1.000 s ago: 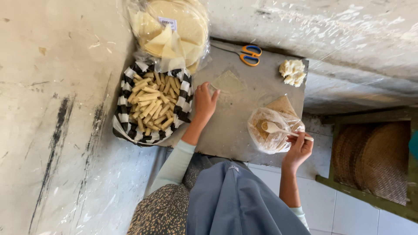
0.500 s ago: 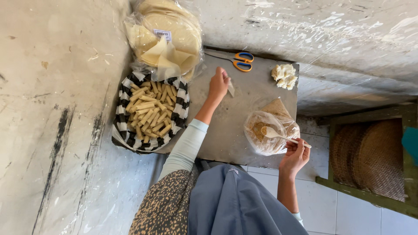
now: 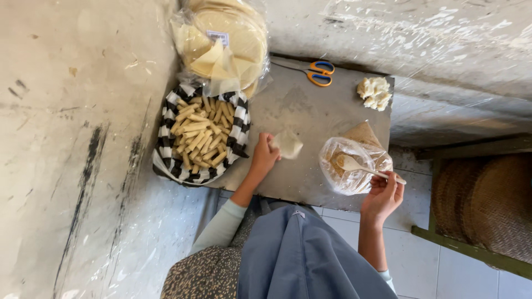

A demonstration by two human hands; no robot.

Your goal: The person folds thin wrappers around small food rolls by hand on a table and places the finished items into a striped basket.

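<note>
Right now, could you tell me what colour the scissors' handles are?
Orange with blue inner rims, on the scissors lying at the board's far edge; the head view shows them.

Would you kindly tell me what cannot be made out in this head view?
- Contents of the clear bag: blurred by crinkled plastic; only a spoon shows.
- Right hand grip on the spoon handle: fingers cover it.
- Wrapper piece in the left hand: too small to tell its shape.
- Woven trays: cut off by the right edge.
</note>
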